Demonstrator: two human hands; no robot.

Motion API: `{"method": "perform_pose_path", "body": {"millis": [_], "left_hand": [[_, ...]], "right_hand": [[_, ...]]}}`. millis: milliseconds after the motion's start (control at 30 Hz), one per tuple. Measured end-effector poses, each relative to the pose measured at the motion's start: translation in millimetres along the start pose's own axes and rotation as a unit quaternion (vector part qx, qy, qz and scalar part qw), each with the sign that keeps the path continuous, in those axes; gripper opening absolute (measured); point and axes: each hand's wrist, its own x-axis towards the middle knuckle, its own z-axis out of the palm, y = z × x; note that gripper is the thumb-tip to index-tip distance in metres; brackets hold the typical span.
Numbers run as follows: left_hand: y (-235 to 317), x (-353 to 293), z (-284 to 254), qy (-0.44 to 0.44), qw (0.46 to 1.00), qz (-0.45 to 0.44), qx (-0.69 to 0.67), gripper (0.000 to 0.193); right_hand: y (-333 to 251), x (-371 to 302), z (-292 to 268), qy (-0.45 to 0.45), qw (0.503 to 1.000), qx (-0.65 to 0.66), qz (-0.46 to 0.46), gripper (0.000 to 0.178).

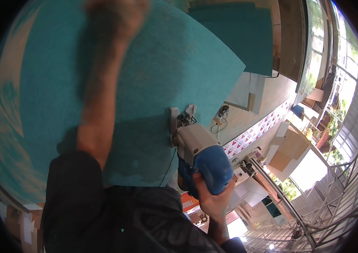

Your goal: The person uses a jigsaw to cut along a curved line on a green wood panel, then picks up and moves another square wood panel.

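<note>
A large teal board (151, 80) lies in front of me. On its near right part sits a blue and pale grey jigsaw (200, 145), its forked metal base plate flat on the surface. My right hand (214, 202) is wrapped round the jigsaw's blue rear end, thumb toward me. The blade is too small to make out. Far across the board, at the upper edge of the view, my left hand (120, 17) is over the surface, smeared by motion. Its fingers do not show clearly, and whether it touches the board is unclear.
A thin black cord (169, 166) runs over the board beside the jigsaw. Another teal panel (235, 36) lies beyond the far right edge. To the right are a small corded tool (222, 113) on the floor, a red-and-white printed strip (259, 128) and wooden panels (288, 149).
</note>
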Motion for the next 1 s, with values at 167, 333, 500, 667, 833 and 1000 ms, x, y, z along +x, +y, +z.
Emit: {"method": "perform_pose_path", "body": {"millis": [167,333,500,667,833,1000], "left_hand": [[-170.9,46.4,-20.0,-0.001,0.935,-0.176,0.308,0.125],[-166.3,51.3,-19.8,-0.018,0.939,-0.174,0.295,0.125],[-165.9,52.9,-22.9,-0.025,0.944,-0.163,0.285,0.117],[-170.9,50.7,-22.6,-0.015,0.950,-0.123,0.286,0.110],[-157.2,50.3,-27.5,-0.013,0.952,-0.154,0.266,0.107],[-161.4,52.5,-30.4,-0.029,0.945,-0.165,0.281,0.107]], "right_hand": [[16.3,6.7,-5.2,-0.021,0.999,-0.006,-0.045,0.009],[10.4,10.0,-6.7,-0.041,0.998,-0.010,-0.044,0.015],[14.1,8.8,-9.1,-0.045,0.998,-0.032,-0.039,0.019],[3.9,9.2,-8.5,-0.036,0.998,-0.034,-0.045,0.018],[-2.3,12.0,-6.6,-0.035,0.999,-0.017,-0.030,0.017],[-1.2,15.9,-6.5,-0.040,0.998,-0.016,-0.043,0.015]]}}
